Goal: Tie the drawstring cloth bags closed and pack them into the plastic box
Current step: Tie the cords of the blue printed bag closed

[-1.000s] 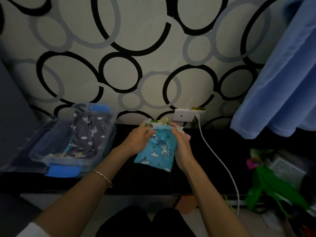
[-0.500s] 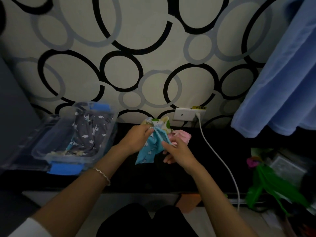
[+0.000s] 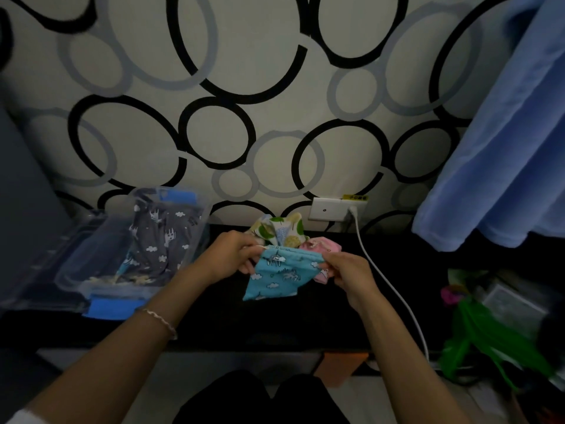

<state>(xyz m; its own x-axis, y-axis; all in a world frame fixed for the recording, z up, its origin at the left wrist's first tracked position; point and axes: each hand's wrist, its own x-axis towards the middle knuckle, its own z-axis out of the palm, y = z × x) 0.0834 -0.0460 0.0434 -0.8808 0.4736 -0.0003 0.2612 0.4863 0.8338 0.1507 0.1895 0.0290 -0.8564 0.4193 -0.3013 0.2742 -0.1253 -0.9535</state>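
Half a second ago the blue bag (image 3: 281, 276) hung bunched from the left hand (image 3: 229, 255). Now it is stretched flat between both hands, above the middle of the dark tabletop (image 3: 275, 319). The left hand pinches the cord (image 3: 263, 246) at the top left corner, and the right hand (image 3: 348, 270) curls its fingers (image 3: 331, 262) round the top right corner. Probably the mouth is about to be drawn shut; tying and packing remain. The bag is thin, limp printed cloth. The box (image 3: 76, 280), left, is clear stiff plastic and already holds a grey bag (image 3: 159, 237).
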